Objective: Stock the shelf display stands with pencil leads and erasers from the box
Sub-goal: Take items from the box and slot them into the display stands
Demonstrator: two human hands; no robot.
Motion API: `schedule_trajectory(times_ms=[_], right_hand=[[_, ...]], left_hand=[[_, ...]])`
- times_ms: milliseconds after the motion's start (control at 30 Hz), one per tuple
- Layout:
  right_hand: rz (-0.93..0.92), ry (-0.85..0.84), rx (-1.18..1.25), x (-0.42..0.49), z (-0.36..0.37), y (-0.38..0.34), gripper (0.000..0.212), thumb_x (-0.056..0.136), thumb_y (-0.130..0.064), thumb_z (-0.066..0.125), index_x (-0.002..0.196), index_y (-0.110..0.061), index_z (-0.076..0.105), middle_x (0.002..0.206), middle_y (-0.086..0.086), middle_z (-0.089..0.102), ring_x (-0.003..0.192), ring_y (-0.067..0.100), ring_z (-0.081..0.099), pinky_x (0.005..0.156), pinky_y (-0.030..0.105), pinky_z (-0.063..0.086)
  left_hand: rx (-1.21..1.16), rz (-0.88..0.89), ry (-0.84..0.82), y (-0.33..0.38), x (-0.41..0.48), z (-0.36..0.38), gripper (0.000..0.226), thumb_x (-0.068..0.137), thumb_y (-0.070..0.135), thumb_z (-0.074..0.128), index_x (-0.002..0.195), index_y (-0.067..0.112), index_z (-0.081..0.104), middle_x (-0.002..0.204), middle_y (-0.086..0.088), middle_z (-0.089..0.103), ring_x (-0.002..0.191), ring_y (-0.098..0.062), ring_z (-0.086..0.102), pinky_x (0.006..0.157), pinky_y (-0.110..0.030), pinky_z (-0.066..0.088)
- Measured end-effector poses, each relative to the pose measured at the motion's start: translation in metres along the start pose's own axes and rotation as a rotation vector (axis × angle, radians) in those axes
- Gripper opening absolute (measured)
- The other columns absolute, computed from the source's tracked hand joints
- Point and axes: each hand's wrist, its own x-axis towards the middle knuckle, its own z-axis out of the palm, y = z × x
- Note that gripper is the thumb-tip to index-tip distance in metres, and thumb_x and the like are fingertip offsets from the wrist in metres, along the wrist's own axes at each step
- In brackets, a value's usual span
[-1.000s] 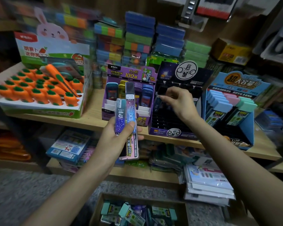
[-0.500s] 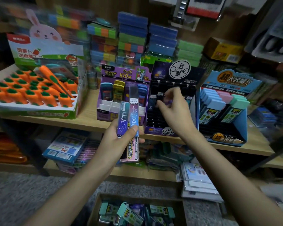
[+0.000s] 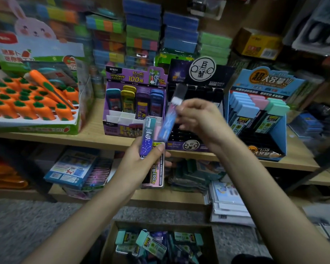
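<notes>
My left hand point(image 3: 141, 161) holds a small bundle of pencil lead cases point(image 3: 148, 141) upright below the shelf edge, thumb pressed across them. My right hand point(image 3: 198, 119) pinches one blue lead case point(image 3: 168, 121), tilted, just beside the bundle and in front of the black constellation display stand point(image 3: 196, 77). A purple lead stand point(image 3: 135, 79) sits to the left of it and a blue stand point(image 3: 278, 82) with pastel-capped cases to the right. The cardboard box point(image 3: 158, 242) of cases and erasers lies on the floor below.
A carrot eraser display point(image 3: 34, 103) fills the shelf's left end. Stacked coloured boxes point(image 3: 143, 35) stand behind the stands. The lower shelf point(image 3: 160, 197) carries flat packets and a pile of booklets point(image 3: 229, 204). Grey carpet point(image 3: 27, 225) covers the floor.
My right hand has come back from the black stand to my left hand and now pinches the blue case, pulled out of the bundle. The left hand has barely moved.
</notes>
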Motion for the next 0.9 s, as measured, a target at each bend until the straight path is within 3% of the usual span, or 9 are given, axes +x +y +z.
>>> schedule_trajectory(times_ms=[100,200,333,400,667,900], right_hand=[[-0.164,0.223,-0.035,0.013,-0.021,-0.009,0.008,0.088,-0.005,0.061,0.086,-0.011,0.057,0.071,0.002,0.066,0.065,0.013,0.064,0.057,0.023,0.051],[-0.35,0.419,-0.358,0.026,-0.035,0.002,0.01,0.085,-0.009,0.066,0.087,-0.015,0.059,0.082,0.008,0.062,0.083,0.028,0.063,0.073,0.037,0.053],[-0.432,0.416,-0.545,0.043,-0.033,0.026,0.009,0.086,-0.01,0.066,0.092,-0.012,0.061,0.076,-0.011,0.057,0.07,-0.001,0.053,0.068,0.011,0.043],[-0.464,0.404,-0.582,0.05,-0.03,0.037,0.008,0.087,-0.009,0.064,0.092,-0.012,0.059,0.077,-0.012,0.057,0.07,-0.005,0.052,0.067,0.004,0.038],[-0.453,0.312,-0.581,0.06,-0.028,0.05,0.011,0.086,-0.009,0.065,0.097,-0.009,0.063,0.086,-0.001,0.063,0.082,0.01,0.058,0.076,0.017,0.046],[-0.368,0.382,-0.561,0.065,-0.023,0.061,0.012,0.088,-0.011,0.063,0.1,-0.009,0.065,0.086,-0.001,0.063,0.081,0.011,0.058,0.076,0.02,0.047]], left_hand=[[0.056,0.02,0.018,-0.001,0.002,-0.008,0.02,0.093,0.008,0.052,0.11,0.017,0.053,0.083,-0.002,0.075,0.071,-0.021,0.072,0.057,-0.022,0.054],[0.102,0.028,0.03,-0.003,0.003,-0.014,0.021,0.094,0.008,0.05,0.112,0.018,0.053,0.085,-0.001,0.075,0.074,-0.02,0.073,0.058,-0.023,0.055],[0.121,0.033,0.066,-0.005,0.006,-0.019,0.023,0.094,0.007,0.05,0.115,0.016,0.052,0.084,-0.001,0.075,0.073,-0.021,0.073,0.058,-0.024,0.055],[0.122,0.039,0.076,-0.005,0.007,-0.019,0.023,0.094,0.007,0.05,0.114,0.016,0.052,0.083,-0.002,0.075,0.073,-0.021,0.073,0.057,-0.024,0.055],[0.122,0.058,0.062,-0.006,0.008,-0.017,0.022,0.094,0.007,0.05,0.11,0.022,0.054,0.085,-0.001,0.074,0.074,-0.02,0.073,0.056,-0.024,0.055],[0.135,0.052,0.056,-0.008,0.008,-0.015,0.023,0.094,0.007,0.05,0.112,0.021,0.053,0.085,-0.001,0.074,0.074,-0.02,0.073,0.057,-0.023,0.055]])
